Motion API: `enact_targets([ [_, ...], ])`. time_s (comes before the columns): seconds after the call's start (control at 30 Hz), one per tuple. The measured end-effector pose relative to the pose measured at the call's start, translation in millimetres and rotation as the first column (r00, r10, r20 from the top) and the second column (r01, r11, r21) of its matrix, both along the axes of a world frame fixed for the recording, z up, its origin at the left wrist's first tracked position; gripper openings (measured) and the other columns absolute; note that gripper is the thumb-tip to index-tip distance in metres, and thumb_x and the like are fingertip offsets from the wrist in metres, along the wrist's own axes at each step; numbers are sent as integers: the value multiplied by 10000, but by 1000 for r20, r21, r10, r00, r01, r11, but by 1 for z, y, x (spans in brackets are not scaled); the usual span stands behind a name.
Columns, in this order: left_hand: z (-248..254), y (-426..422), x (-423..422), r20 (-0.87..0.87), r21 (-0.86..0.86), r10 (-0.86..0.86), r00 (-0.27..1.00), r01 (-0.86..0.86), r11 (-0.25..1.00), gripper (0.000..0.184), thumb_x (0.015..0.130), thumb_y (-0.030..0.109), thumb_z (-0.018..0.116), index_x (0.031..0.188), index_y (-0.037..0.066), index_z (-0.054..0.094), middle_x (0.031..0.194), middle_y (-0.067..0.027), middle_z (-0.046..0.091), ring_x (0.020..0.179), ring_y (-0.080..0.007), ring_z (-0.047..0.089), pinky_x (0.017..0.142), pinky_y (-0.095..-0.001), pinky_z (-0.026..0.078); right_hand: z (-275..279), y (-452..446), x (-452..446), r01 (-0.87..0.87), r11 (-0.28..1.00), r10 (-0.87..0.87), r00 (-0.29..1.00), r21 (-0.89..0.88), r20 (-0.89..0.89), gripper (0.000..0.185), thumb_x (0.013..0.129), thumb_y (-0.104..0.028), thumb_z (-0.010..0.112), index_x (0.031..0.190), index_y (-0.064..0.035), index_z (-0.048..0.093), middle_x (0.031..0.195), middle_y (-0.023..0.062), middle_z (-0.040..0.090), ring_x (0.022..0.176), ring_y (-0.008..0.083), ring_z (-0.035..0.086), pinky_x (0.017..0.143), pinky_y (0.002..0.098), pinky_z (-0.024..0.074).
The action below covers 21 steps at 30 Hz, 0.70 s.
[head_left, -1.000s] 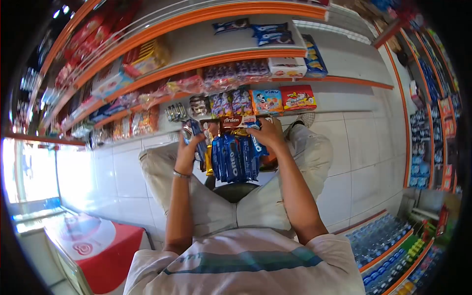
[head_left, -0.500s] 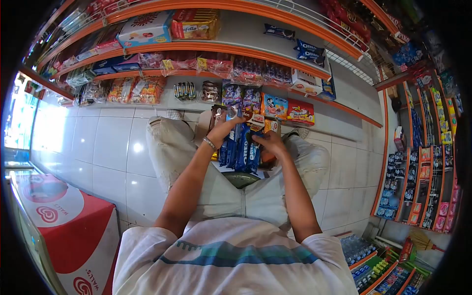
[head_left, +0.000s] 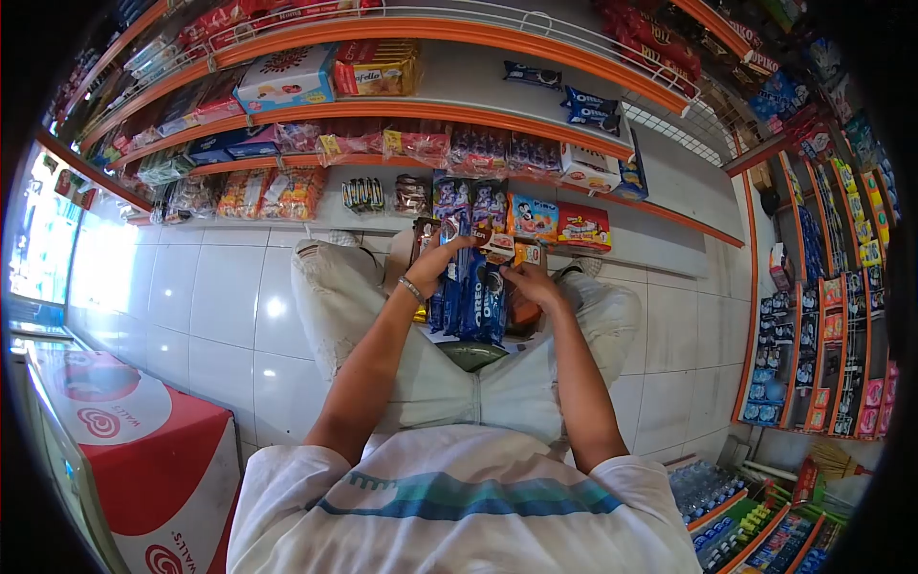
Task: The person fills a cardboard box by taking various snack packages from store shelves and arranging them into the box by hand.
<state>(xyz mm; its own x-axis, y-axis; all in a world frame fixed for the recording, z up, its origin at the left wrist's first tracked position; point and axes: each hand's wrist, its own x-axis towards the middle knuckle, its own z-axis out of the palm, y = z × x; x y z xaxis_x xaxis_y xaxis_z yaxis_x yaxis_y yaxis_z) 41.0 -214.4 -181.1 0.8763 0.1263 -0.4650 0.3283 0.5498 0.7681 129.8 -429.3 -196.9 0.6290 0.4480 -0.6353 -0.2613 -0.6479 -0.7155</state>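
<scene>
Between my legs stands a container packed with blue Oreo packs [head_left: 475, 304], a brown wafer box [head_left: 499, 246] and other snack packs. My left hand [head_left: 435, 263], with a bracelet on its wrist, is closed at the container's far left side around a blue pack [head_left: 450, 230] that looks like an Oreo pack; its fingers partly cover it. At the right side, my right hand [head_left: 531, 284] has its thumb and fingers closed at the upper end of an upright Oreo pack [head_left: 493, 304]. The lower ends of the packs sit inside the container.
Ahead, a low shelf holds a blue Piku box [head_left: 534, 219], a red box [head_left: 583, 227] and bagged snacks [head_left: 292, 194]. Orange-edged shelves rise above it, with Oreo packs [head_left: 591, 107]. A red and white freezer [head_left: 163, 450] stands left; racks [head_left: 813, 316] stand right.
The view has shifted slightly. My right hand has drawn its fingers a little back from over the Oreo packs toward the right one's edge. My left hand stays in nearly the same place.
</scene>
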Motion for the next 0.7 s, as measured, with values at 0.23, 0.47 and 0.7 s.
enact_targets([
  [0.23,2,13,3,0,-74,166,986,-165,983,207,847,174,612,1018,59,593,877,-60,660,747,-169,645,679,-297,532,0,-5,9,17,998,-1,970,-65,242,454,908,-461,532,973,-13,569,800,67,614,743,127,593,613,252,439],
  [0.47,21,0,-5,64,-446,96,993,-58,893,185,874,206,570,1001,78,612,883,-45,680,762,-175,661,714,-312,547,32,19,-8,98,846,-236,950,525,203,346,904,-334,594,1097,-51,547,983,52,628,874,147,603,711,269,479],
  [0.7,24,-14,-11,71,-427,13,997,18,904,180,876,195,599,1023,92,616,903,-10,669,767,-131,655,681,-285,549,60,40,-35,52,845,-100,993,532,61,501,862,-230,666,1276,-45,454,1092,61,596,939,125,575,748,253,480],
])
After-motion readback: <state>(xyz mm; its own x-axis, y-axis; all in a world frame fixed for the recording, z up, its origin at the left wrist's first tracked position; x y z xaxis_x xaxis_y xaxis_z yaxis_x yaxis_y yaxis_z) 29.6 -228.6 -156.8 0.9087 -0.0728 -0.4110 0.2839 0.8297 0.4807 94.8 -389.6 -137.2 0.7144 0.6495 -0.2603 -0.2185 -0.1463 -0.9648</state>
